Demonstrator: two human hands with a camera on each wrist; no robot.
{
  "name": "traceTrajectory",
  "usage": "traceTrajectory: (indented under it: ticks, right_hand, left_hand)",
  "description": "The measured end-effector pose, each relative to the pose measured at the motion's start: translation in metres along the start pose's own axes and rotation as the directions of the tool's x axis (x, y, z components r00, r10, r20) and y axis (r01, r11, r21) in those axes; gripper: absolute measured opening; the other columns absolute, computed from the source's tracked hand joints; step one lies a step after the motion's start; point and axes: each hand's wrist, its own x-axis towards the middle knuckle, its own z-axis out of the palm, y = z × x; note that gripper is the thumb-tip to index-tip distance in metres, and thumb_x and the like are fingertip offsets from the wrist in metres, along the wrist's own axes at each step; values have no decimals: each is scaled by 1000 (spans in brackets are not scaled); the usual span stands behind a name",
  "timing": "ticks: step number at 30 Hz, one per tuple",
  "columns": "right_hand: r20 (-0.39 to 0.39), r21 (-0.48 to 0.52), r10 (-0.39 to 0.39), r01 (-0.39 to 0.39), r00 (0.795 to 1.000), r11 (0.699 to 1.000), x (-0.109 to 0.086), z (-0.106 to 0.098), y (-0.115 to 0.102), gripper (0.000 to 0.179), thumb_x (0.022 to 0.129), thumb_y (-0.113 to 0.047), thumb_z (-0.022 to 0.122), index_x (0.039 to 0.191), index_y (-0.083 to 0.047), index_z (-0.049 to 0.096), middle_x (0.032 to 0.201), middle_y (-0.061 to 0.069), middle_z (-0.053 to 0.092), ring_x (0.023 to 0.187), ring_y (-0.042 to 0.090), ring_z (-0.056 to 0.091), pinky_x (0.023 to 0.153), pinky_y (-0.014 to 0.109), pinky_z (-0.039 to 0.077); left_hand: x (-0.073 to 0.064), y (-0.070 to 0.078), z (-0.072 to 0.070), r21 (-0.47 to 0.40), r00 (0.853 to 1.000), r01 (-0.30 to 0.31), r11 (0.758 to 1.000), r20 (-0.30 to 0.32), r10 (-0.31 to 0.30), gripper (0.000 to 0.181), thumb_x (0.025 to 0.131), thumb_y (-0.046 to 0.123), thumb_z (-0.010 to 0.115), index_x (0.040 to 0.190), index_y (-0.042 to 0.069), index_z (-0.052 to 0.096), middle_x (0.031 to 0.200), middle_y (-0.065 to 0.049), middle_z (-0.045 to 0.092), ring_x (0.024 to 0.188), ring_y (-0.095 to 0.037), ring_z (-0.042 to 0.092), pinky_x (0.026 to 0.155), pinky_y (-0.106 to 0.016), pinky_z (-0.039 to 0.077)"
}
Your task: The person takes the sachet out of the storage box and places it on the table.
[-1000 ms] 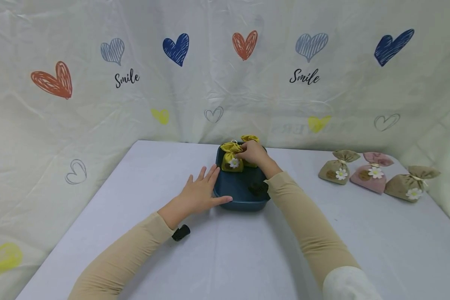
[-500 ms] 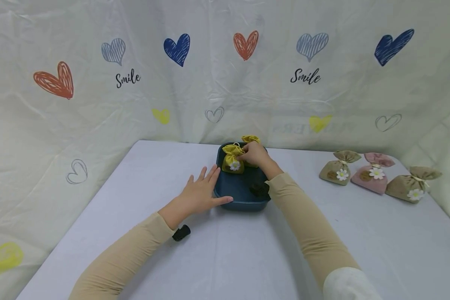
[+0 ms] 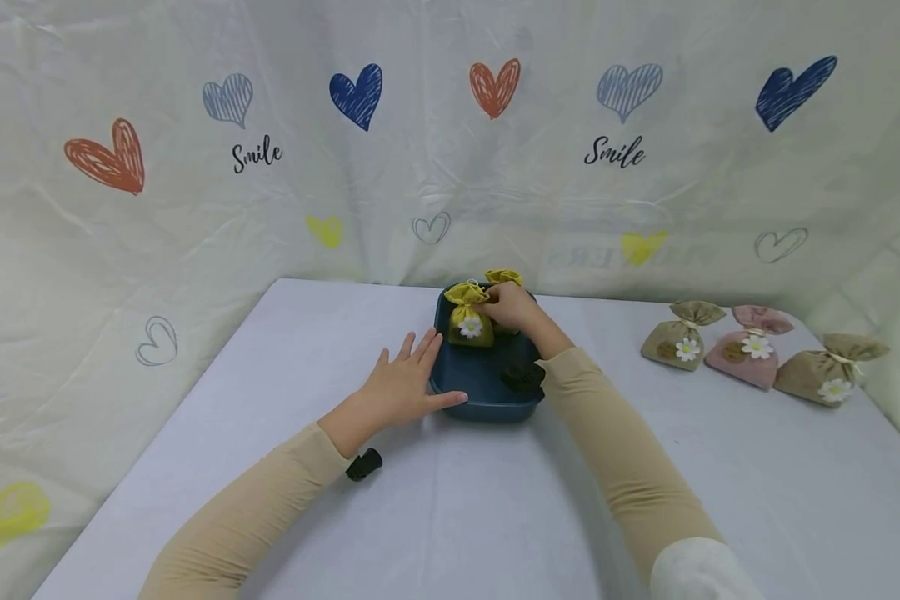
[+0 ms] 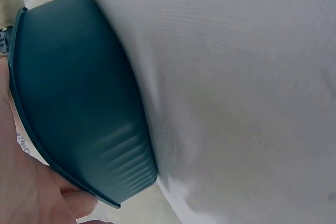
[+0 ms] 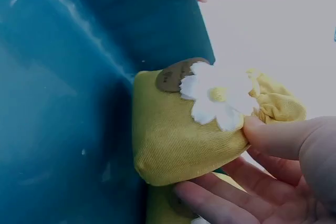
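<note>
My right hand (image 3: 517, 310) pinches a yellow fabric pouch (image 3: 471, 329) by its gathered neck. In the right wrist view, this pouch (image 5: 173, 135) has a white daisy and a brown oval tag on its front. It stands upright at the far left of a dark teal plastic basin (image 3: 483, 412). A second yellow pouch (image 3: 504, 276) is behind my right hand, mostly hidden. My left hand (image 3: 393, 392) has its fingers spread, touching the basin's left rim. From the left wrist view, the thumb and fingers lie along the rim above the basin's outer wall (image 4: 79, 87).
To the right on the white table (image 3: 450, 517) are a beige pouch (image 3: 672, 343), a pink pouch (image 3: 742, 358) and another beige pouch (image 3: 813, 377), each with a daisy. Black wrist devices hang under both forearms. A curtain (image 3: 390, 175) with printed hearts stands behind the table.
The pouch in my right hand dips slightly and rises again within the basin. My left hand stays on the rim. The view shifts a little.
</note>
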Motion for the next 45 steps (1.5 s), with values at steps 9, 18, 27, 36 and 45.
traceTrajectory:
  ticks: [9, 18, 27, 36, 45]
  right_hand:
    - [96, 255, 64, -87, 993, 963, -5, -9, 1, 38, 110, -21, 52, 138, 3, 56, 128, 23, 59, 114, 38, 63, 95, 48, 55]
    - [124, 327, 46, -85, 991, 941, -12, -20, 2, 46, 111, -20, 49, 148, 6, 46, 138, 26, 53, 124, 39, 57, 101, 52, 50]
    - [74, 381, 19, -46, 997, 923, -24, -30, 0, 46, 110, -19, 50, 148, 7, 46, 139, 27, 54, 126, 41, 56, 99, 53, 51]
    - [53, 404, 21, -41, 998, 914, -33, -34, 2, 49, 110, -20, 51, 152, 4, 43, 145, 25, 52, 131, 39, 54, 103, 51, 49]
    - [20, 363, -9, 1, 1000, 932, -46, -42, 2, 48, 110, -18, 51, 152, 5, 43, 147, 25, 49, 133, 40, 51, 101, 51, 50]
  left_hand:
    - [-2, 1, -1, -9, 1000, 9, 1000, 9, -9, 110, 91, 81, 48, 166, 11, 8, 172, -3, 5, 157, -34, 3, 118, -66, 12]
    - [-2, 2, -2, -10, 1000, 7, 1000, 5, -7, 110, 91, 80, 49, 166, 10, 9, 172, -5, 6, 156, -34, 4, 118, -66, 13]
    - [-1, 3, -4, -10, 1000, 8, 1000, 17, -8, 111, 91, 81, 48, 166, 11, 7, 172, -5, 4, 156, -34, 3, 118, -67, 13]
    - [-1, 3, -4, 0, 1000, 6, 1000, 23, -6, 111, 91, 81, 47, 166, 11, 7, 172, -4, 3, 157, -34, 2, 118, -67, 13]
    - [-1, 3, -3, 0, 1000, 7, 1000, 18, -7, 111, 91, 81, 47, 166, 10, 8, 172, -4, 3, 157, -34, 3, 118, -67, 13]
